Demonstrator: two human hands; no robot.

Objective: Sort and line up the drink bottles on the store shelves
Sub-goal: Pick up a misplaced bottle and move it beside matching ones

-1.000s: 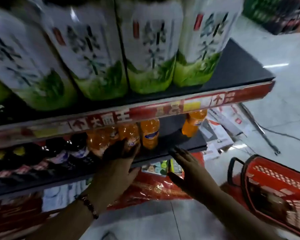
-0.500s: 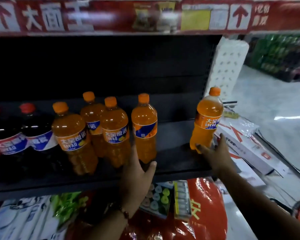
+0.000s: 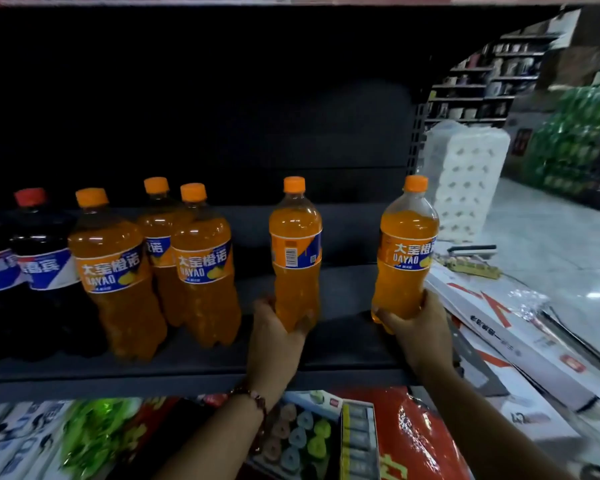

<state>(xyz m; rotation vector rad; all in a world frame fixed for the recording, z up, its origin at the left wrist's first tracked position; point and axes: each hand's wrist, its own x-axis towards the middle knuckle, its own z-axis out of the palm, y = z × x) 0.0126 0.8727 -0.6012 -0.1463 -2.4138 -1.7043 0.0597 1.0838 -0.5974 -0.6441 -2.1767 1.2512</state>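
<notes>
On the dark shelf stand several orange soda bottles. My left hand grips the base of one orange bottle at the middle, its barcode side facing me. My right hand holds the lower part of another orange bottle at the shelf's right end. Three more orange bottles are bunched to the left, one of them set further back. At the far left stand dark cola bottles with red caps.
A pack of white paper rolls stands just past the shelf's right end. Flat boxes are piled on the floor at right. Packaged goods lie under the shelf. The shelf's back half is bare and dark.
The view has dropped and moved closer to the lower shelf. My left hand has taken hold of the middle orange bottle and drawn it away from the group; my right hand has closed around the rightmost bottle.
</notes>
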